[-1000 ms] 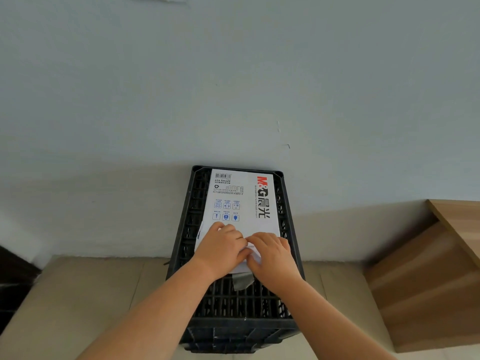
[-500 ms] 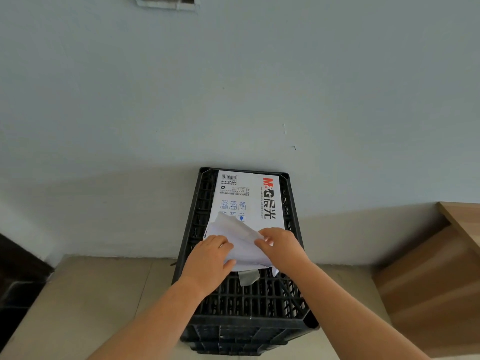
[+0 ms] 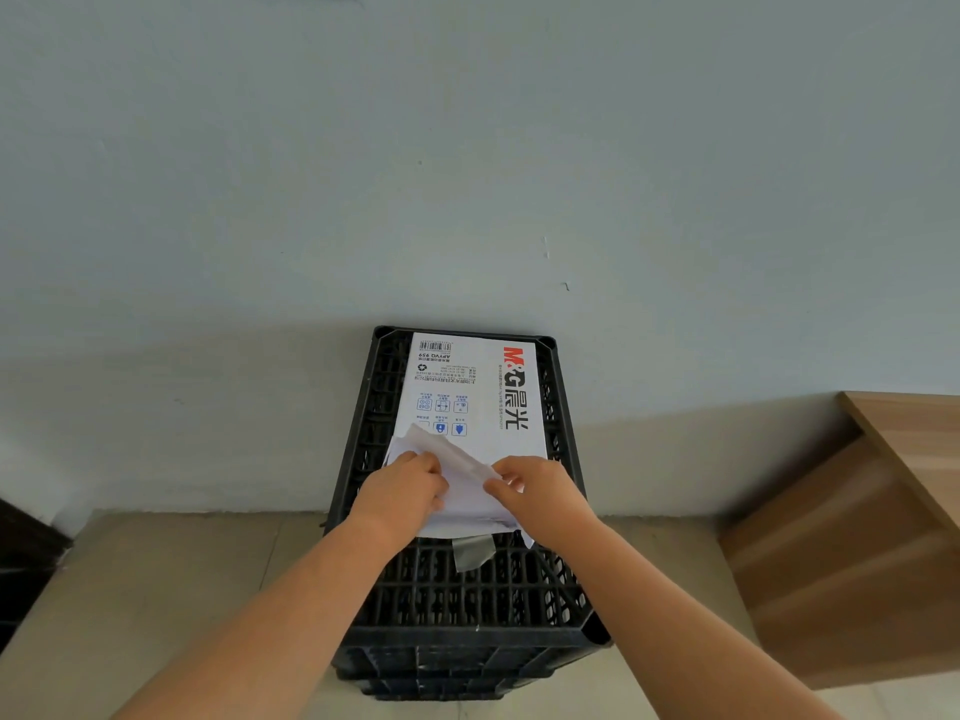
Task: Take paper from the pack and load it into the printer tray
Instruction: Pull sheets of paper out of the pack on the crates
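Note:
A white pack of paper (image 3: 483, 392) with a red and black logo lies flat on top of a black plastic crate (image 3: 467, 595) against the wall. The wrapper flap (image 3: 457, 462) at the pack's near end is torn open and folded up. My left hand (image 3: 402, 488) pinches the flap's left part, while my right hand (image 3: 535, 488) grips its right part. A grey strip of tape (image 3: 472, 553) hangs from the pack's near edge. No printer is in view.
A pale blue wall (image 3: 467, 174) rises right behind the crate. A light wooden cabinet (image 3: 857, 537) stands at the right. A dark piece of furniture (image 3: 21, 558) shows at the left edge. Beige floor tiles (image 3: 171, 579) surround the crate.
Both hands went from pressing on the pack's near end to pulling its wrapper open. The flap has lifted and spread toward the far side.

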Demonstrator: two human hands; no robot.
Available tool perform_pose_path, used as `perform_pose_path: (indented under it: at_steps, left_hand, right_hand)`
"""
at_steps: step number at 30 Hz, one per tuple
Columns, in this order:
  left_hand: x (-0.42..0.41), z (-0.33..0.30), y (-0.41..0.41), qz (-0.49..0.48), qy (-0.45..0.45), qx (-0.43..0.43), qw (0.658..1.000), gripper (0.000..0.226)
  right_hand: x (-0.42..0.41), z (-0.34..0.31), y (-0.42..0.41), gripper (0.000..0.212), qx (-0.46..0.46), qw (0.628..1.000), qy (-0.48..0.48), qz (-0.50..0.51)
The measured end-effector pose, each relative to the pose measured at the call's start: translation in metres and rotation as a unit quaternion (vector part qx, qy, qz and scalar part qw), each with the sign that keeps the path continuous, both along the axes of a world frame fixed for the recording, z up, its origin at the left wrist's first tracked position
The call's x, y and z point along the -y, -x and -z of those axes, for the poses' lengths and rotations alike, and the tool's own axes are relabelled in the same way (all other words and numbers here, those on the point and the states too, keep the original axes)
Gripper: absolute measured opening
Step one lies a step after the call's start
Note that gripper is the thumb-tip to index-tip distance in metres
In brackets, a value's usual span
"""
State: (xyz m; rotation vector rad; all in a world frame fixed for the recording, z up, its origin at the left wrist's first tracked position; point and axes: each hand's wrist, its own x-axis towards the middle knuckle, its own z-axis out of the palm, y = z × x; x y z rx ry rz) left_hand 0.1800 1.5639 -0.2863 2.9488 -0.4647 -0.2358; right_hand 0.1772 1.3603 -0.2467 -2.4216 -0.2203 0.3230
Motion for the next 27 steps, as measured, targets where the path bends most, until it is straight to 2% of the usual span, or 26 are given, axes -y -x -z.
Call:
perform_pose_path:
  at_steps: [4,8,12,17,23,27]
  left_hand:
    - [-0.002,0.001,-0.001,0.036,-0.050,-0.003,0.998,0.025]
    - [0.004,-0.004,0.004,0.084,-0.108,0.045,0.990,0.038]
    - [0.003,-0.007,0.019,0.107,-0.075,0.116,0.985,0.040]
    - [0.005,0.006,0.048,0.083,-0.038,0.128,0.988,0.050]
    - [0.002,0.012,0.077,0.058,0.003,0.167,0.984,0.037]
    - [-0.002,0.004,0.090,0.057,0.012,0.179,0.982,0.028]
  right_hand:
    - [0.001,0.002,0.001,0.032,0.000,1.000,-0.006,0.001]
    - [0.000,0.002,0.005,0.032,0.008,1.000,-0.011,-0.003]
    - [0.002,0.004,0.010,0.033,0.012,1.000,-0.009,-0.006]
    - [0.010,0.011,0.017,0.041,0.039,0.999,-0.026,-0.010]
    - [0.030,0.021,0.024,0.040,0.055,0.993,-0.018,0.106]
    - [0.040,0.029,0.043,0.044,-0.007,0.987,0.014,0.162]
